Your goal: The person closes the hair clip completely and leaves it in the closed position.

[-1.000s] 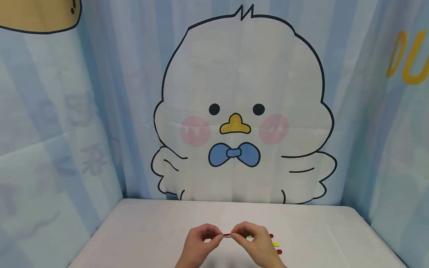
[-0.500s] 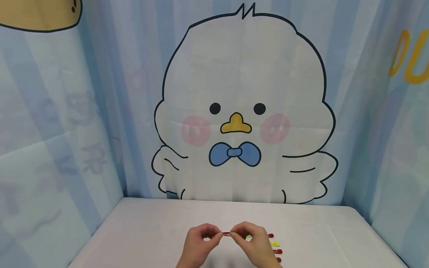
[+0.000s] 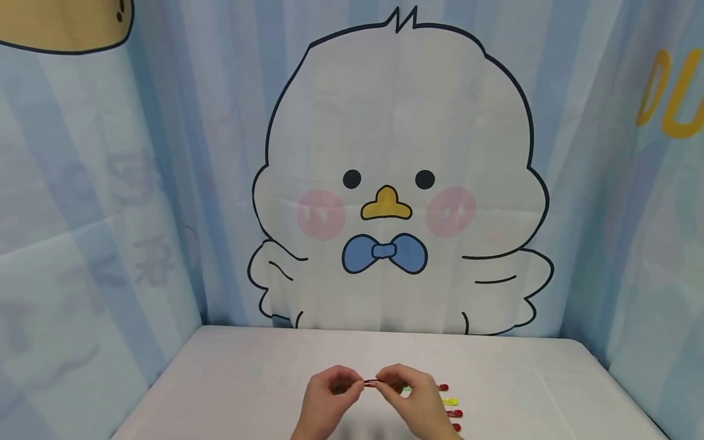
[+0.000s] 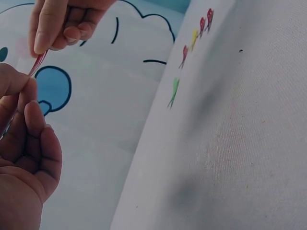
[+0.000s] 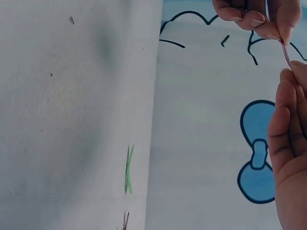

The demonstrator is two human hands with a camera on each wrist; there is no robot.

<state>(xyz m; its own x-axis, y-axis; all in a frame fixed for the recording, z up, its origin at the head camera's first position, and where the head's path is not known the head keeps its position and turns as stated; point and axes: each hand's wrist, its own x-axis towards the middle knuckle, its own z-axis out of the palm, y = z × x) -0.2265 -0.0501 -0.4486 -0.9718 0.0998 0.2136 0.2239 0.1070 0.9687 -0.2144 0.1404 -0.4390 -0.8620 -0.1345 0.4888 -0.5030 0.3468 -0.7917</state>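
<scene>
Between my two hands, above the white table, is a red snap hair clip (image 3: 371,383). My left hand (image 3: 328,397) pinches one end of it between thumb and forefinger. The other end is pinched by my right hand (image 3: 409,394) in the same manner. Two thin strands of the clip show in the head view, slightly parted. In the left wrist view the red strip (image 4: 39,62) spans the gap between the fingertips. It also shows in the right wrist view as a thin clip (image 5: 286,54); its ends are hidden by the fingers.
A row of snap clips lies on the white table (image 3: 247,379), partly behind my right hand: a green clip (image 4: 174,92), a yellow clip (image 3: 451,401) and several red ones, such as the red clip (image 3: 454,414). A curtain (image 3: 385,122) with a printed bird stands behind the table.
The strands of the red clip look a little further apart than before. My hands have barely shifted, the right one slightly to the left, uncovering another red clip on the table.
</scene>
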